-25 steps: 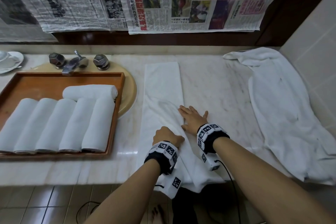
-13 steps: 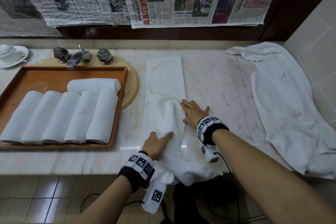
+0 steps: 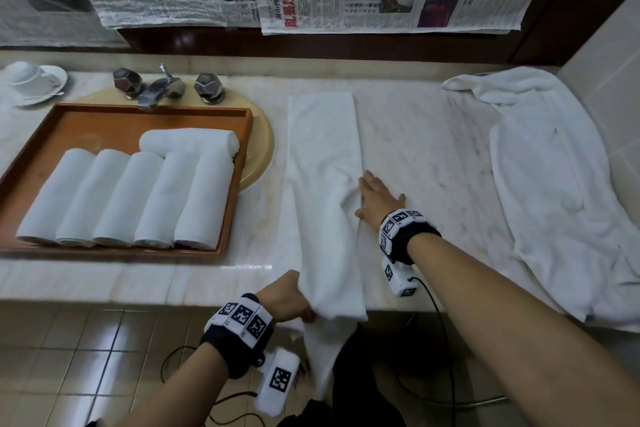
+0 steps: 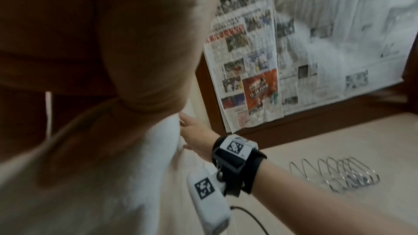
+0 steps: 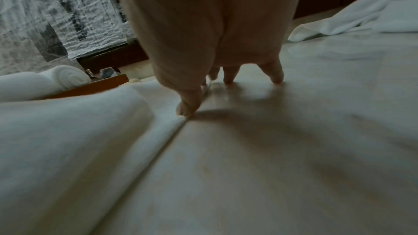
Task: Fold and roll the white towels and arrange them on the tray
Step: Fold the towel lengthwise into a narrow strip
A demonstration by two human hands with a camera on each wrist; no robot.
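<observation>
Here the towel [image 3: 322,163] lies as a long folded strip on the counter [image 3: 422,156] right of the tray [image 3: 239,184], its near end hanging over the edge. Our left hand [image 3: 285,298] has dropped back to grip that end; our right hand [image 3: 375,199] stays flat, fingers straight, at its right edge.

Pale marble bench [image 3: 415,156], running left to right below a wall hung with newspaper. At far left, a white cup and saucer [image 3: 33,81]. Beside them, a metal tap [image 3: 162,87] with two faceted handles stands at the far edge of a round cream basin [image 3: 263,146]. A wooden tray [image 3: 104,121] sits across that basin. In the middle, a long folded white towel [image 3: 322,156] lies flat, its near end hanging over the bench edge. At right, a large crumpled white cloth [image 3: 554,184] lies spread from far to near.
</observation>
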